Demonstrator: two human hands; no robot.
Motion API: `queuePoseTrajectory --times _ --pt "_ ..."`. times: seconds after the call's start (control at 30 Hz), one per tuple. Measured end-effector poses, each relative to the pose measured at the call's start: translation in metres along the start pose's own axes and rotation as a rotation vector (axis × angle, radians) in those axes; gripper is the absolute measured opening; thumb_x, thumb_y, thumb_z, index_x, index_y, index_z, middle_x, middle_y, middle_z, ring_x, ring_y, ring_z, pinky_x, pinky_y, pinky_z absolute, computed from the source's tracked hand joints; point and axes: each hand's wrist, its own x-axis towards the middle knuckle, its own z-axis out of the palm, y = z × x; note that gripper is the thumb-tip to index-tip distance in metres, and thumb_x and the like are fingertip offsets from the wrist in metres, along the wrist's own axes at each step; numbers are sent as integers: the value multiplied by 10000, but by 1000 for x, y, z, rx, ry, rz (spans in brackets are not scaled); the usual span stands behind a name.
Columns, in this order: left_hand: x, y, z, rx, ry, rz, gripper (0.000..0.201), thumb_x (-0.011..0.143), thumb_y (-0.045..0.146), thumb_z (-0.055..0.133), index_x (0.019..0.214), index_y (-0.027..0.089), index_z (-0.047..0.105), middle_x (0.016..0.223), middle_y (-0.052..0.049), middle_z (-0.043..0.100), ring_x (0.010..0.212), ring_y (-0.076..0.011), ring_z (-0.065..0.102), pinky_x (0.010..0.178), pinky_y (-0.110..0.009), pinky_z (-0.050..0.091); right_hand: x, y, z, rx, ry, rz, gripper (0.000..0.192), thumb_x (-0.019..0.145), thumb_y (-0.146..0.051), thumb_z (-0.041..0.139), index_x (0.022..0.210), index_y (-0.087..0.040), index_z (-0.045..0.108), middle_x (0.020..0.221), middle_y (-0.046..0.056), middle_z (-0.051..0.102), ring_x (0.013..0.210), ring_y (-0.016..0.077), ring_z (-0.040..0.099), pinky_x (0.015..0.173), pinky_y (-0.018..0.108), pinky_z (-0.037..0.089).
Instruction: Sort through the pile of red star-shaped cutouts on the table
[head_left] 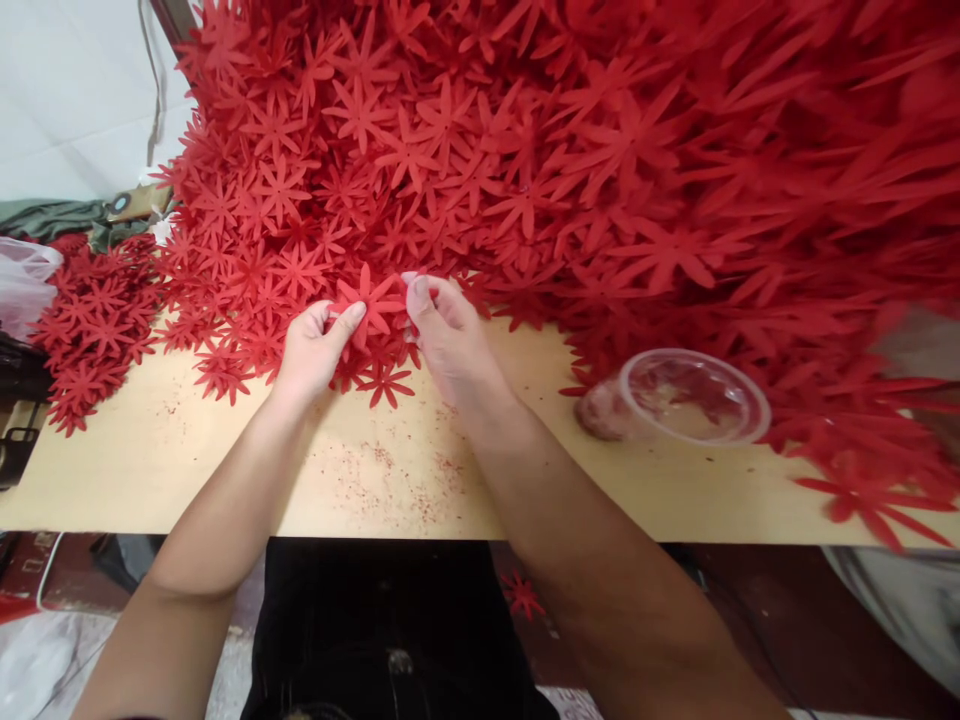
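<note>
A red flower-shaped cutout (367,300) with several long petals is held up over the front edge of a big heap of like pieces. My left hand (319,340) grips it from the left, thumb pressed on a petal near its centre. On the other side my right hand (450,325) is closed in a pinch at the tip of a right-hand petal; its fingertips partly hide the contact. Just below, another red flower piece (385,383) lies on the wooden tabletop (315,500).
A tall heap of red flower pieces (450,130) covers the back and right of the table. A smaller pile (97,330) lies at left. A clear plastic tub (694,395) stands right of my right arm. Red crumbs (405,480) dot the tabletop.
</note>
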Motion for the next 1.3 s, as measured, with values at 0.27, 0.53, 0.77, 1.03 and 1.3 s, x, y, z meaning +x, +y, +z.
queuePoseTrajectory --times 0.27,0.53,0.77,1.03,1.3 --pt "-4 1 5 -70 -127 43 296 676 408 747 701 166 579 650 24 640 579 -69 571 590 -207 475 -5 -5 4 42 -65 19 359 587 -462 781 660 -200 547 650 -51 578 615 64 531 651 247 518" --pt "3 -3 -6 176 42 306 280 759 420 671 921 198 616 935 -35 650 884 -132 613 833 -283 483 -3 -4 2 -13 -1 -62 335 686 -502 696 700 -211 530 669 -34 573 644 86 539 653 255 494" --pt "-6 7 1 130 -94 251 229 746 400 685 803 181 652 760 -7 658 719 -121 607 704 -264 486 -8 -5 7 57 -156 -32 403 592 -514 767 781 -218 571 724 -33 619 686 93 576 722 274 523" --pt "5 -1 -3 77 57 241 61 787 242 640 777 185 618 772 10 675 734 -100 618 743 -236 485 -7 1 5 5 -278 -18 246 725 -421 672 821 -216 577 745 -25 611 699 97 570 730 291 517" --pt "8 -3 -6 45 132 226 224 700 334 729 704 175 571 670 35 597 620 -79 536 647 -210 452 -4 -5 0 -19 -26 -31 316 671 -412 727 663 -197 495 597 -60 503 534 50 442 534 211 412"
